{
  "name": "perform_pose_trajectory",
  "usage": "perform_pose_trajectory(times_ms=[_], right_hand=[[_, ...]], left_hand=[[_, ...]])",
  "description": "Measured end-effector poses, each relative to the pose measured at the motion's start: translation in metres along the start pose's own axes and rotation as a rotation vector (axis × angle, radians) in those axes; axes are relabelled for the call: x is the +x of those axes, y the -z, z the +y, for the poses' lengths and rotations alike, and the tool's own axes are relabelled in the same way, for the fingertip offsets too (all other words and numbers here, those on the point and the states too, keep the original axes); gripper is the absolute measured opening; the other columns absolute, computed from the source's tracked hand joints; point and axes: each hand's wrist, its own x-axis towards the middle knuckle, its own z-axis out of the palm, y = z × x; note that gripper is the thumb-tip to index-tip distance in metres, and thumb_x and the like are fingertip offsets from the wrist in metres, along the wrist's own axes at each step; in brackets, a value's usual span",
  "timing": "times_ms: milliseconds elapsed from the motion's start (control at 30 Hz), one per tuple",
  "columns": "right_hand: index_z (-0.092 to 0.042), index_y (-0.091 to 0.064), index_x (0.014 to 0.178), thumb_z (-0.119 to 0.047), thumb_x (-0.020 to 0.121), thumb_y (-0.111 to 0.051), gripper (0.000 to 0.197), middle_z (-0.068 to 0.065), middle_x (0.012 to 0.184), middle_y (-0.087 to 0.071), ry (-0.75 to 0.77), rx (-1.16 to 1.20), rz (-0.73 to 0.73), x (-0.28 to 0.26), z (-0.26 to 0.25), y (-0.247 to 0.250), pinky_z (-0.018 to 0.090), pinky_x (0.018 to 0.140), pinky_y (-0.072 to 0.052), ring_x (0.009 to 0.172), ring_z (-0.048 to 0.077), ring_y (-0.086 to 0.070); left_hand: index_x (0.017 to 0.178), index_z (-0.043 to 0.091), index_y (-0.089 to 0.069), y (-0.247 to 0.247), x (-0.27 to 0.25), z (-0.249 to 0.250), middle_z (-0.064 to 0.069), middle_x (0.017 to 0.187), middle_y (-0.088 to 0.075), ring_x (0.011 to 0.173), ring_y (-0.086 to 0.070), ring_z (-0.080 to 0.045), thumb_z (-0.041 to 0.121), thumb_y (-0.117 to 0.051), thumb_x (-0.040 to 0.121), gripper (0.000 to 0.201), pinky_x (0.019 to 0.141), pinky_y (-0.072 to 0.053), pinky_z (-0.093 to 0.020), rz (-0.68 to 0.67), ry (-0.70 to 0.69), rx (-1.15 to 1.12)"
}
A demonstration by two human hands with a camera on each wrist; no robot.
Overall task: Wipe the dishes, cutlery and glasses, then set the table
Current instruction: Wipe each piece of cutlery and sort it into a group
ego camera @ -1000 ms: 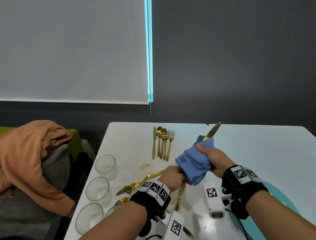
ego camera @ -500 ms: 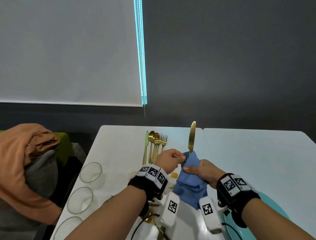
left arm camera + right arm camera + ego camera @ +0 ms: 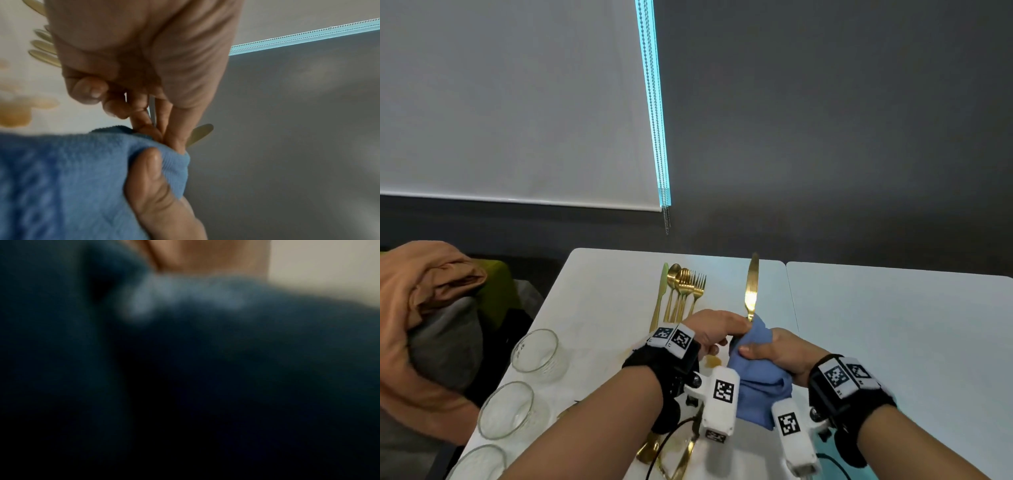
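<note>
**Knife in the cloth, most of the table yet to set**

Above the near middle of the white table, a gold knife stands almost upright, blade up, its lower part buried in a blue cloth. The left hand pinches the knife where it meets the cloth, fingertips pressed together on the metal. The right hand is curled round the bunched cloth, thumb pressed into the fabric.

Judging from the layout, the wiping is partway through. A neat row of gold cutlery lies at the far side of the table, left of the held knife, and looks finished and sorted. More gold pieces lie loose at the near edge under the wrists, probably waiting their turn. Three glasses stand along the left edge, and a turquoise plate shows only as a sliver beyond the right forearm. No place setting is laid out, so setting the table seems to remain entirely.

Much is hidden. The knife's handle is swallowed by cloth and cannot be seen. The right wrist view is almost all dark, blurred fabric and shows no fingers. The nearest glass is cut off by the frame, and the arms cover the near cutlery, so its count is unclear. A yellowish stain marks the tabletop by the left hand.
</note>
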Motion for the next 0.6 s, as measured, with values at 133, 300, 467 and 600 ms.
perform_pose_trajectory(times_ms=[133, 300, 467, 600], right_hand=[[-0.008, -0.063, 0.082, -0.010, 0.083, -0.068, 0.005, 0.006, 0.081, -0.065, 0.017, -0.076, 0.011, 0.008, -0.006, 0.006, 0.019, 0.065, -0.052, 0.072, 0.014, -0.061], [-0.005, -0.064, 0.094, -0.024, 0.079, -0.073, 0.026, 0.010, 0.092, -0.067, 0.018, -0.364, 0.066, 0.017, 0.000, 0.002, 0.029, 0.076, -0.051, 0.079, 0.019, -0.061], [-0.013, -0.062, 0.089, -0.039, 0.076, -0.073, 0.031, 0.002, 0.087, -0.065, -0.055, -0.606, 0.027, 0.008, 0.002, 0.016, 0.022, 0.066, -0.050, 0.078, 0.015, -0.061], [0.000, -0.062, 0.104, -0.027, 0.076, -0.076, 0.041, 0.011, 0.094, -0.069, -0.097, -0.289, 0.130, 0.004, -0.008, 0.036, 0.031, 0.075, -0.053, 0.083, 0.022, -0.064]], left_hand=[[0.094, 0.017, -0.065, -0.007, 0.011, 0.003, 0.004, 0.078, -0.056, 0.069, -0.049, -0.009, 0.018, -0.061, 0.089, 0.006, 0.061, -0.039, -0.021, 0.065, -0.072, -0.001], [0.080, 0.007, -0.066, -0.013, 0.021, 0.003, -0.006, 0.081, -0.060, 0.079, -0.051, -0.014, 0.015, -0.060, 0.090, 0.014, 0.066, -0.040, -0.017, 0.244, -0.142, -0.103], [0.091, 0.006, -0.065, -0.015, 0.024, -0.006, -0.010, 0.095, -0.062, 0.091, -0.051, -0.019, 0.022, -0.058, 0.091, 0.017, 0.083, -0.037, -0.025, 0.351, -0.117, -0.149], [0.102, 0.002, -0.066, -0.002, 0.027, -0.004, -0.010, 0.110, -0.063, 0.107, -0.054, -0.026, 0.024, -0.057, 0.092, 0.025, 0.100, -0.039, -0.035, 0.416, -0.137, -0.155]])
